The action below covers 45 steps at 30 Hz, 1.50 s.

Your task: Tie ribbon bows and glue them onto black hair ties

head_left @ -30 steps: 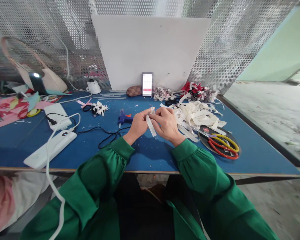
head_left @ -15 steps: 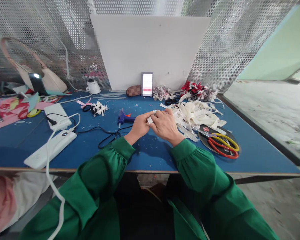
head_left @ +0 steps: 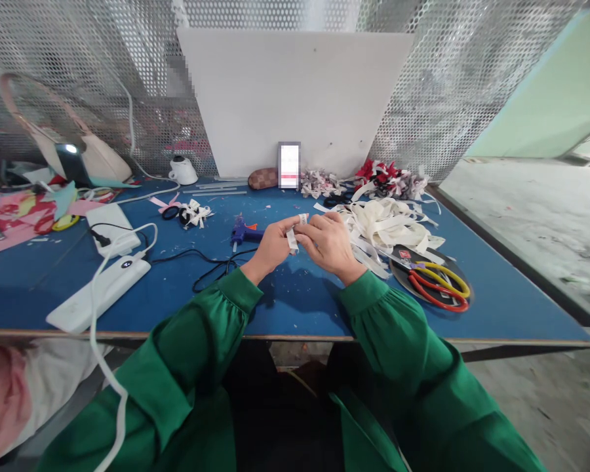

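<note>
A short white ribbon [head_left: 292,240] hangs between my hands, above the middle of the blue table. Part of it wraps over the index finger of my left hand [head_left: 271,249], where dark print shows. The left thumb and fingers are closed on the ribbon. My right hand [head_left: 328,246] touches it from the other side, fingers bent and pressed together at the ribbon; its exact hold is partly hidden by the knuckles. Just behind my left hand lies a blue glue gun [head_left: 243,233]. A loose pile of white ribbon [head_left: 383,223] lies to the right of my right hand.
Scissors with red and yellow handles [head_left: 440,288] rest on a round black plate at right. A phone [head_left: 289,165] leans against a white board [head_left: 295,98]. A power strip [head_left: 98,295] and black cable [head_left: 211,265] lie at left, near finished white bows [head_left: 195,213].
My hands have drawn slightly apart, and the right has turned a little. More of the white ribbon shows hanging below my left fingers.
</note>
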{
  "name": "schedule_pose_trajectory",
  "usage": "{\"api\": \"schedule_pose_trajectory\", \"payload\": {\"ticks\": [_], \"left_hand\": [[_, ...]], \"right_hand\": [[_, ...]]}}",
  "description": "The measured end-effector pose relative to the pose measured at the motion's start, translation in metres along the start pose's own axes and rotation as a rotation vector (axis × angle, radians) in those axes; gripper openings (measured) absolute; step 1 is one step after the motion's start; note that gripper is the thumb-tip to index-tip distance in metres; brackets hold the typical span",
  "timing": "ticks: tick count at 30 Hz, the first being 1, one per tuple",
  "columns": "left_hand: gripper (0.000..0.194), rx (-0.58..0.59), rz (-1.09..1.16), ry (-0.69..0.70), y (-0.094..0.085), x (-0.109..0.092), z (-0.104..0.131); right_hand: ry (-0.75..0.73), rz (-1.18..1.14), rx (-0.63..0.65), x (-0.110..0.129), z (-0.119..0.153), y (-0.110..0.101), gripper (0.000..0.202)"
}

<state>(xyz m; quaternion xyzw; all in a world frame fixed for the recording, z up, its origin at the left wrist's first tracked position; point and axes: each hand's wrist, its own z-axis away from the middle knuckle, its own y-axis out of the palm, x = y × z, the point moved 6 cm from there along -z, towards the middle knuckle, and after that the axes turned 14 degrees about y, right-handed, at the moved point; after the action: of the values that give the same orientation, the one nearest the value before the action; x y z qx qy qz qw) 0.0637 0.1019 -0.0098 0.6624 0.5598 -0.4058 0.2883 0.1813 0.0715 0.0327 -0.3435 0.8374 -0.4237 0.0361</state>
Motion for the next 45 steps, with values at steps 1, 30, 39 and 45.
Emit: {"api": "schedule_pose_trajectory", "payload": {"ticks": [1,30,39,45], "left_hand": [[0.05,-0.004,0.008,-0.001,0.0,0.0,0.0],[0.073,-0.019,0.441,-0.233,0.008,-0.012,0.004],[0.075,-0.025,0.408,-0.209,0.002,-0.008,0.002],[0.07,-0.06,0.437,-0.23,0.0,-0.009,0.002]], "right_hand": [[0.01,-0.048,-0.008,-0.001,0.0,-0.001,0.04],[0.707,-1.318,0.129,-0.048,-0.002,0.037,0.013],[0.735,-1.352,0.214,-0.043,-0.001,0.043,0.021],[0.601,-1.322,0.291,-0.035,-0.004,0.039,0.025]]}}
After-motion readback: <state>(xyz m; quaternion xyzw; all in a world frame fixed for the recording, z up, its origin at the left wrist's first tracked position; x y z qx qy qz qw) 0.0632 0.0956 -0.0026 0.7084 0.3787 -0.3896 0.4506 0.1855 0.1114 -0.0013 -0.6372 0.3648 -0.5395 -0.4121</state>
